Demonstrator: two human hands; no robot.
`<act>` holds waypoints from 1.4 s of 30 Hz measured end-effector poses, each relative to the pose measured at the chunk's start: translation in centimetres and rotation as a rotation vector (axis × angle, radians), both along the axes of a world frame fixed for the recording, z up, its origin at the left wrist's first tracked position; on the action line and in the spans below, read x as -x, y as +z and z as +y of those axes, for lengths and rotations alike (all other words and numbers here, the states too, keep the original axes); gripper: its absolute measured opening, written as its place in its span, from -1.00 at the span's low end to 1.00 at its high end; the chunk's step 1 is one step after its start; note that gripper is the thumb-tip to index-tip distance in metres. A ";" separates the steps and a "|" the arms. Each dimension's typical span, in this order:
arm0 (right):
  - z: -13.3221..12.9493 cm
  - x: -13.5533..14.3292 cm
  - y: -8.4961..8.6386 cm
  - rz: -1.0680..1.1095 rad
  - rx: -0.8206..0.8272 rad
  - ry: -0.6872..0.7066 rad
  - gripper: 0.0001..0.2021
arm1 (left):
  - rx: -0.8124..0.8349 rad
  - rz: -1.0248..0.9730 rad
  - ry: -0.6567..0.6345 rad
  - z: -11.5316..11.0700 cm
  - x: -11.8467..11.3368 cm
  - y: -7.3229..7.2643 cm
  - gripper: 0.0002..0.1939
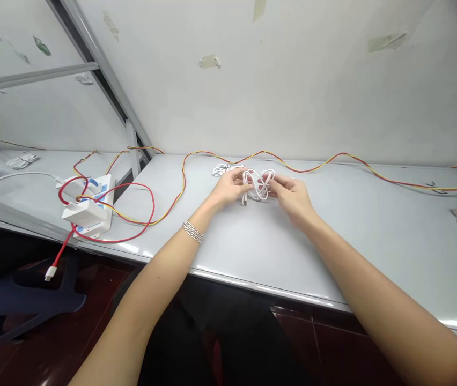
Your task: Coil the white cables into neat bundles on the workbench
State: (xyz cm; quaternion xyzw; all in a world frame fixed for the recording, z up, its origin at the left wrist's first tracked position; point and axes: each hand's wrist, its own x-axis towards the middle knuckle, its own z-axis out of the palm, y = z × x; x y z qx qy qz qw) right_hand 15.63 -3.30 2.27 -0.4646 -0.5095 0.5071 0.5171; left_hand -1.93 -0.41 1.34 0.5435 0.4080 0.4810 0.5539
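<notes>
A loosely looped white USB cable (257, 185) is held between both hands, just above the grey tabletop. My left hand (230, 187) pinches its left loops, and a metal plug end hangs below those fingers. On the other side my right hand (290, 195) grips the right loops between thumb and fingers. Behind my left hand lies another white cable bundle (222, 169), bound with a dark tie and partly hidden by the hand.
A white power strip (105, 206) with chargers plugged in stands at the left. A red cable (65, 247) hangs over the table edge (252, 287). Twisted red-yellow wire (272, 155) runs along the wall. Another white cable bundle (22, 161) lies far left. A blue stool (31, 300) is below.
</notes>
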 end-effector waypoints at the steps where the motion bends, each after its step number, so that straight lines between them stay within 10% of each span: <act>1: 0.0 0.0 0.2 0.014 0.020 0.016 -0.87 | 0.039 -0.008 0.023 0.0 0.0 -0.2 -0.50; 12: -0.1 -0.4 -0.5 -0.236 -0.237 -0.049 -0.74 | -0.059 0.020 -0.004 -0.2 -0.2 0.0 -0.66; 26: 0.4 -1.1 -1.1 -0.311 -0.143 -0.253 -0.73 | -0.177 0.236 -0.002 0.5 -0.1 -0.8 -0.69; 42: 2.4 -4.0 1.7 0.276 0.196 -0.552 -0.79 | 0.000 0.224 0.359 0.4 4.0 3.2 -0.86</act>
